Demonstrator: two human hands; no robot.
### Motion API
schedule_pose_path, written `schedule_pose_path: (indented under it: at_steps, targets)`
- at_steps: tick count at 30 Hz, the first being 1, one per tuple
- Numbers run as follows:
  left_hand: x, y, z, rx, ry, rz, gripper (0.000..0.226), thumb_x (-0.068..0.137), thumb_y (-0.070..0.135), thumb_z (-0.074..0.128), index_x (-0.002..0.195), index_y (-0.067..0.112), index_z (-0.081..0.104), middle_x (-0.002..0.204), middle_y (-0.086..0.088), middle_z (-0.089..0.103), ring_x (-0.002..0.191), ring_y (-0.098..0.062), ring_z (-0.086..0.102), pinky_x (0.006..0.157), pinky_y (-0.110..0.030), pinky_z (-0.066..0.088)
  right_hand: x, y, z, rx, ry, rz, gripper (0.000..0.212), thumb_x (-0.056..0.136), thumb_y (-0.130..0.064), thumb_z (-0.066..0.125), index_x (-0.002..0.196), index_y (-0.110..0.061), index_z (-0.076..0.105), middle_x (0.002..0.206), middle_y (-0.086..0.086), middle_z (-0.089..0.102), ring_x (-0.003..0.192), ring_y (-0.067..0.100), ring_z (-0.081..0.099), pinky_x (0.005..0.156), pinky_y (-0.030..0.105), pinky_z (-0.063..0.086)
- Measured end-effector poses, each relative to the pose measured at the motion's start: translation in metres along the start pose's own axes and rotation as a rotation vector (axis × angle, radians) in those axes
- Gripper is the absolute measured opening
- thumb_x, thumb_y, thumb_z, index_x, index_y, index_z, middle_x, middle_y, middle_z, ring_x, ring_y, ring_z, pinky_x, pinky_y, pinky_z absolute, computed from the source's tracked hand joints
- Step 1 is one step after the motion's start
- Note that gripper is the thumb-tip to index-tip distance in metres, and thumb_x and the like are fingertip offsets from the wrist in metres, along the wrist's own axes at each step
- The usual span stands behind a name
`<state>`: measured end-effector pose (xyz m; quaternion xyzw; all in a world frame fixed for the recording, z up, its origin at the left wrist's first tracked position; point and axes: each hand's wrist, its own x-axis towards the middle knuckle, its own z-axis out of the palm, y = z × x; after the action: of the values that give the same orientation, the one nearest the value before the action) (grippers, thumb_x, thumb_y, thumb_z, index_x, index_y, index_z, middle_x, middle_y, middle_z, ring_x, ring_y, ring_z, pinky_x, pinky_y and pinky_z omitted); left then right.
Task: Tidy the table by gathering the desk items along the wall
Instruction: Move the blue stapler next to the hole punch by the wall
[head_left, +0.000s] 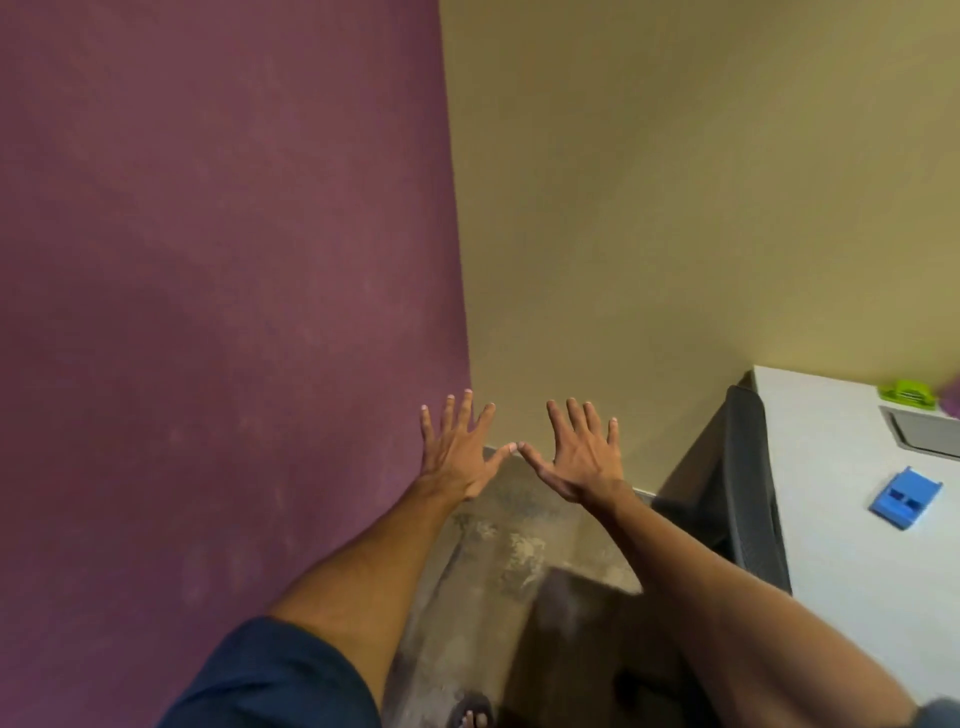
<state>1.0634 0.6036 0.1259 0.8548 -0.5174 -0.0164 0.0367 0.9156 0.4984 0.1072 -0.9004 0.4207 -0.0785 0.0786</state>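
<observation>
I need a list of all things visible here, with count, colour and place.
purple wall: 1, purple, left
yellow wall: 1, yellow, right
table: 1, white, right edge
blue plastic holder: 1, blue, on table
green item: 1, green, on table, by yellow wall
grey flat item: 1, grey, on table, right edge
chair back: 1, dark grey, beside table
floor: 1, mottled grey, bottom centre
left hand: 1, spread open, centre
right hand: 1, spread open, centre

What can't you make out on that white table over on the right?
Head view:
white table: mostly cut off by the right edge.
grey flat item: cut by that edge.
purple thing: blurred, nearly out of frame.
green item: too small and blurred to identify.
</observation>
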Motion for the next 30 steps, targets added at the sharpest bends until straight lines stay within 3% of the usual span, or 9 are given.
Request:
schedule_pose_path:
  at_steps: [7,9,16,25,30]
  targets:
    - [0.127,-0.002,-0.002,0.004,0.005,0.116,0.076,0.092,0.069,0.026,0.154,0.03,0.008,0.163,-0.007,-0.006,0.15,-0.029,-0.008,0.113,-0.058,-0.014,0.1,0.027,-0.005,-0.013,0.032,0.111,0.09,0.084,-0.079,0.017,0.154,-0.024,0.008,0.163,0.007,0.008,0.15,0.029,0.004,0.119,0.057,0.006]
    - [0.192,0.009,-0.004,-0.001,0.012,0.194,0.076,0.092,0.069,0.026,0.154,0.03,0.009,0.163,-0.007,-0.005,0.15,-0.029,-0.007,0.113,-0.058,-0.013,0.145,0.047,-0.01,-0.017,0.058,0.186,0.09,0.084,-0.079,0.017,0.154,-0.024,0.009,0.163,0.007,0.009,0.15,0.029,0.005,0.119,0.058,0.006]
    - [0.292,0.048,-0.003,0.033,0.011,0.364,0.075,0.092,0.069,0.023,0.154,0.03,0.008,0.163,-0.007,-0.006,0.15,-0.029,-0.007,0.113,-0.057,-0.014,0.218,0.095,-0.023,-0.042,0.095,0.319,0.088,0.085,-0.078,0.017,0.154,-0.023,0.01,0.162,0.01,0.01,0.15,0.031,0.006,0.117,0.059,0.007]
    - [0.415,0.142,0.026,0.031,-0.049,0.55,0.074,0.092,0.068,0.024,0.154,0.03,0.007,0.163,-0.008,-0.006,0.15,-0.029,-0.007,0.113,-0.058,-0.015,0.296,0.199,-0.031,-0.029,0.136,0.519,0.087,0.085,-0.078,0.019,0.153,-0.025,0.011,0.162,0.009,0.01,0.15,0.03,0.006,0.117,0.059,0.007]
    - [0.483,0.233,0.042,0.008,-0.079,0.691,0.073,0.093,0.066,0.027,0.154,0.03,0.009,0.163,-0.008,-0.004,0.15,-0.029,-0.005,0.113,-0.06,-0.012,0.325,0.28,-0.042,0.002,0.187,0.659,0.084,0.085,-0.075,0.026,0.151,-0.024,0.017,0.161,0.007,0.015,0.149,0.028,0.01,0.118,0.056,0.012]
